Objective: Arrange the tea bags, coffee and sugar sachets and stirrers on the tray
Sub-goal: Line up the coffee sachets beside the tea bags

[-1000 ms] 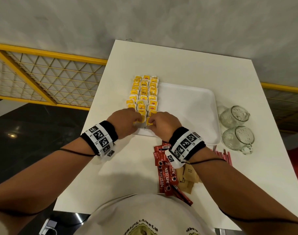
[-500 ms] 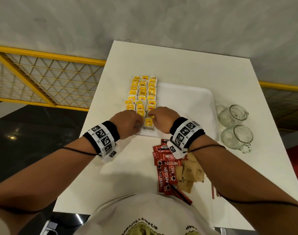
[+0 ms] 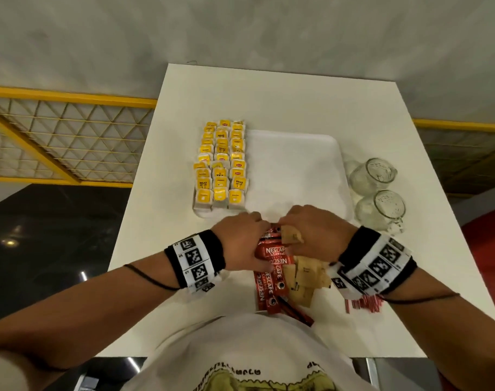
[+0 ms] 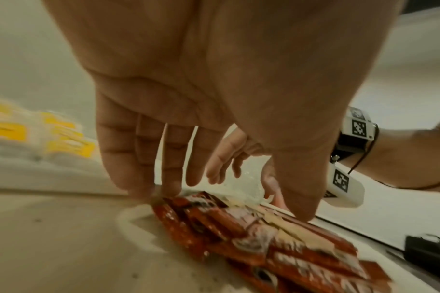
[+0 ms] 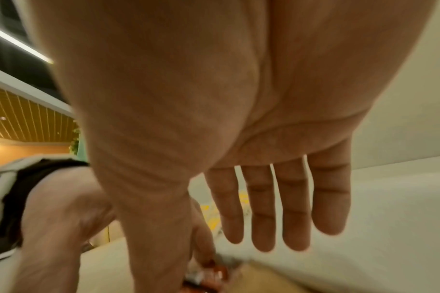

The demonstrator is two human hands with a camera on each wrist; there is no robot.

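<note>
Both hands hang over the pile of red coffee sachets on the white table, just in front of the near edge of the white tray. The left hand has its fingers stretched out and slightly spread, the fingertips reaching down to the far end of the red pile and the thumb above it; whether they press on a sachet or only hover is unclear through the blur. The right hand is also released, its 4 fingers straight and apart, holding nothing, with the thumb lowered toward the pile. Brown sugar sachets lie mixed against the right side of the coffee sachets, 1 of them poking up between the hands. The yellow tea bags sit in 3 neat columns along the left part of the tray. Red stirrers lie on the table beneath the right wrist. 2 glass mugs stand just right of the tray.
</note>
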